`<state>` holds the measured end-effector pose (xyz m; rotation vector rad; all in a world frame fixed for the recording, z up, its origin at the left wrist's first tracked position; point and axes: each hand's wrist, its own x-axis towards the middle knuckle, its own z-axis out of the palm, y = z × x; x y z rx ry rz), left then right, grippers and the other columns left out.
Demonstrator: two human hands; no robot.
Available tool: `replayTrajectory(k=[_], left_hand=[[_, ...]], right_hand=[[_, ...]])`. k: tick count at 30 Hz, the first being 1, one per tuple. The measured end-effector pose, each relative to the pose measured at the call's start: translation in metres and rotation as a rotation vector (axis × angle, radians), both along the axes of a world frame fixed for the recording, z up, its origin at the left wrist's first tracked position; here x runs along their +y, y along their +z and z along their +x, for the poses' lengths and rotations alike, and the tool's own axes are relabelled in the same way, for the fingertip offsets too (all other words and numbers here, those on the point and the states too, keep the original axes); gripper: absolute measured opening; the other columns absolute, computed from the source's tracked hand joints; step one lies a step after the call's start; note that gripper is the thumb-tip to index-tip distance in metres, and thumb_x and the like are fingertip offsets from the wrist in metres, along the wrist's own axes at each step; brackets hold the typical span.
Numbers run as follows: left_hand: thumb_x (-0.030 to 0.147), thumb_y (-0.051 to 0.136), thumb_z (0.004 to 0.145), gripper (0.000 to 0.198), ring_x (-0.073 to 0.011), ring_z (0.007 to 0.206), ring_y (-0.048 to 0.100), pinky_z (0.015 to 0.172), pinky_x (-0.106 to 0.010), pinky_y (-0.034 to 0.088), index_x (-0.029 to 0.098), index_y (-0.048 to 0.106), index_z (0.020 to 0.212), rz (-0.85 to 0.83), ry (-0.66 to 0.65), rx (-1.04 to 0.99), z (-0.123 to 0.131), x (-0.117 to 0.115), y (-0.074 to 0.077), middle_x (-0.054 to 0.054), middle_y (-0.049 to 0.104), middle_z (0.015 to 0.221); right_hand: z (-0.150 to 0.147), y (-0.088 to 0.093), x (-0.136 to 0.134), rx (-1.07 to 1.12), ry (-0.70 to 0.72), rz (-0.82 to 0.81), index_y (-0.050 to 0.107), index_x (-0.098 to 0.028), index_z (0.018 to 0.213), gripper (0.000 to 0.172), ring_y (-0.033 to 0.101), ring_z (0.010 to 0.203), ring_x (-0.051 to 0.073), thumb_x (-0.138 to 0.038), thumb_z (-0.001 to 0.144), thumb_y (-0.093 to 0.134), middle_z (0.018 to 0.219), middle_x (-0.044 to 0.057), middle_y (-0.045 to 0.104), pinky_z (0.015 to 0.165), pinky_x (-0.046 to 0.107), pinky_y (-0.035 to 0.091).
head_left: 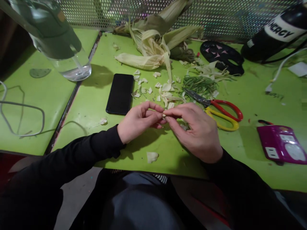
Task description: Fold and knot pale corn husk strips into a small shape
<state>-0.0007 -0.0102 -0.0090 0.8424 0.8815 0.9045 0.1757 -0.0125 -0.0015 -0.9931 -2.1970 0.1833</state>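
My left hand (137, 121) and my right hand (194, 131) meet fingertip to fingertip above the green table (86, 105). Both pinch a small pale piece of corn husk (164, 115) between thumbs and fingers. Just behind the hands lie several cut husk scraps (165, 91) and a bundle of thin green strips (199, 84). Scissors (216, 108) with one red and one yellow handle lie right of the hands, blades pointing left. A pile of whole corn husks (153, 48) sits farther back.
A black phone (120, 93) lies left of the hands. A clear water bottle (59, 41) stands at the back left. A purple power strip (280, 143), black bottle (275, 32), black mask-like piece (222, 56) and white cable (280, 68) occupy the right. Perforated metal mesh (227, 16) backs the table.
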Motion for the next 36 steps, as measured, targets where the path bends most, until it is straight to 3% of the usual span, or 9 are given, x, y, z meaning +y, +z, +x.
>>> replayTrajectory(k=[7,16,28,36], left_hand=[[0.014,0.077,0.074,0.023,-0.0084,0.063,0.065,0.066,-0.022,0.054,0.011,0.060,0.088,0.007,-0.031,0.021,-0.005,0.003,-0.006,0.000,0.070,0.068],[0.017,0.071,0.078,0.014,-0.0081,0.060,0.062,0.062,-0.020,0.052,0.012,0.061,0.086,0.224,-0.044,0.224,-0.006,0.000,-0.001,0.000,0.067,0.066],[0.012,0.067,0.080,0.008,-0.0089,0.063,0.066,0.063,-0.020,0.057,0.010,0.060,0.085,0.139,-0.161,0.122,-0.014,0.011,0.001,-0.002,0.069,0.069],[0.011,0.063,0.082,0.008,-0.0082,0.060,0.065,0.064,-0.020,0.056,0.012,0.056,0.080,0.199,-0.115,0.123,-0.011,0.009,0.001,0.001,0.065,0.063]], right_hand=[[0.001,0.001,0.003,-0.029,0.020,-0.089,0.062,-0.023,0.089,0.008,0.064,0.078,0.019,-0.016,0.087,0.059,0.084,0.003,0.066,0.069,0.033,0.054],[0.004,0.000,0.004,-0.024,0.044,-0.106,0.062,-0.024,0.090,0.009,0.066,0.078,0.019,-0.017,0.089,0.058,0.085,0.002,0.068,0.069,0.032,0.053],[0.001,-0.003,0.001,0.054,-0.057,-0.181,0.060,-0.024,0.087,0.006,0.064,0.067,0.016,-0.020,0.086,0.065,0.078,0.000,0.066,0.057,0.029,0.050],[0.004,0.000,0.005,0.045,0.026,-0.143,0.063,-0.026,0.093,0.009,0.067,0.076,0.018,-0.020,0.087,0.065,0.086,0.001,0.070,0.067,0.033,0.056]])
